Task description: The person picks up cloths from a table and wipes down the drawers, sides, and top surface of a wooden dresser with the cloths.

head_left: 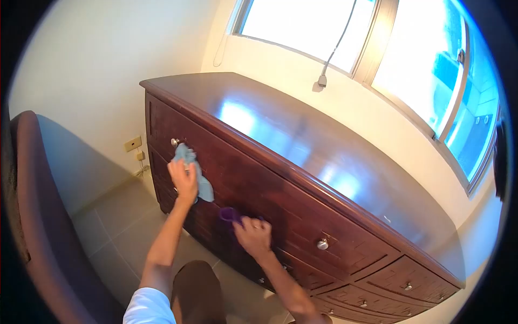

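Note:
My left hand point(184, 181) is closed on a light blue cloth point(203, 186), which lies against the upper drawer front of a dark reddish-brown wooden dresser point(226, 162). Just above the cloth is a round metal knob point(175, 142). Lower and to the right, my right hand point(253, 235) is closed around a purple item point(230, 215) with a rounded, loop-like end. Blur and my fingers hide the rest of it, so its kind is unclear. That hand is close to the same drawer front; whether it touches the wood cannot be told.
Another knob point(322, 244) sticks out farther right, with smaller drawers point(399, 281) beyond. A dark brown upholstered piece point(51, 216) stands at the left. Behind the dresser, a cable with a plug point(322, 81) hangs before the window point(307, 27). A wall outlet point(133, 143) is at left.

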### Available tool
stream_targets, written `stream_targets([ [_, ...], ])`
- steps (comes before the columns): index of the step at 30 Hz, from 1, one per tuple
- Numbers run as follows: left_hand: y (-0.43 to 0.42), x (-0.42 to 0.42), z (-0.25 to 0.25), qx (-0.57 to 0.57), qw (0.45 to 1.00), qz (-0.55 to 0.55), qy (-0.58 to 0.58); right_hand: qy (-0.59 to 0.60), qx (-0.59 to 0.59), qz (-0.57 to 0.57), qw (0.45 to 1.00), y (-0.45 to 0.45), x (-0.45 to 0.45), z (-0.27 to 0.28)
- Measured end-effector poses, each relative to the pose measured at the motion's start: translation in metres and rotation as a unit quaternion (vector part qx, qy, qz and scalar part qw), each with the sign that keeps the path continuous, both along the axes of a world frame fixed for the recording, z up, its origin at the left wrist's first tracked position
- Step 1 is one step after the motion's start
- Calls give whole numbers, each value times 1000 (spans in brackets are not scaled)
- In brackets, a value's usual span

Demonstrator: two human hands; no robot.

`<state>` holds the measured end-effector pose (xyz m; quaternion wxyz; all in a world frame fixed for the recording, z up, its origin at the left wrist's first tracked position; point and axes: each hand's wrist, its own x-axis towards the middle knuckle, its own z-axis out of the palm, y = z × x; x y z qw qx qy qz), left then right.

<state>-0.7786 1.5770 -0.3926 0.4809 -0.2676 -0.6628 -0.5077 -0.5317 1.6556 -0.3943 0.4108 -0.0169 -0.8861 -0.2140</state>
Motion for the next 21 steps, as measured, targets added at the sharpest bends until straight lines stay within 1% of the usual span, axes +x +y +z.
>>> stream_targets([
  [1, 9, 23, 23, 48, 998, -40, 20, 14, -21, -14, 1000, 5, 24, 0],
  [2, 22, 48, 45, 59, 987, -82, 122, 34, -23, -40, 998, 8, 48, 4],
  [3, 34, 74, 67, 57, 966, -124, 222, 50, -26, -65, 996, 12, 71, 4],
  [4, 46, 102, 82, 11, 955, -91, 281, 57, -45, -78, 994, 17, 92, -4],
  [5, 47, 142, 107, 37, 947, -150, 281, 63, -64, -91, 992, 21, 109, -10],
  [6, 58, 158, 109, 75, 943, -157, 284, 56, -64, -90, 992, 22, 123, -12],
  [7, 56, 157, 107, 76, 945, -154, 278, 60, -59, -114, 990, 22, 135, -12],
  [8, 53, 152, 107, 61, 941, -141, 302, 66, -52, -136, 987, 23, 140, -10],
  [9, 50, 144, 109, 45, 935, -128, 329, 64, -50, -132, 988, 24, 139, -9],
  [11, 45, 120, 110, 56, 938, -124, 320, 113, -36, -152, 981, 24, 133, -8],
  [14, 36, 78, 107, 36, 939, -108, 326, 112, -19, -138, 984, 23, 111, -7],
  [15, 31, 62, 106, 48, 942, -99, 316, 110, -16, -126, 986, 24, 103, -7],
  [16, 28, 43, 106, 60, 946, -58, 313, 108, -12, -116, 987, 22, 94, -4],
  [18, 14, 2, 106, 67, 965, 10, 252, 113, 4, -112, 987, 20, 72, -5],
  [19, 4, -20, 103, 64, 966, 25, 250, 117, 16, -104, 987, 19, 59, -5],
  [21, -13, -67, 86, 60, 990, 76, 103, 97, 14, -92, 991, 12, 45, -4],
])
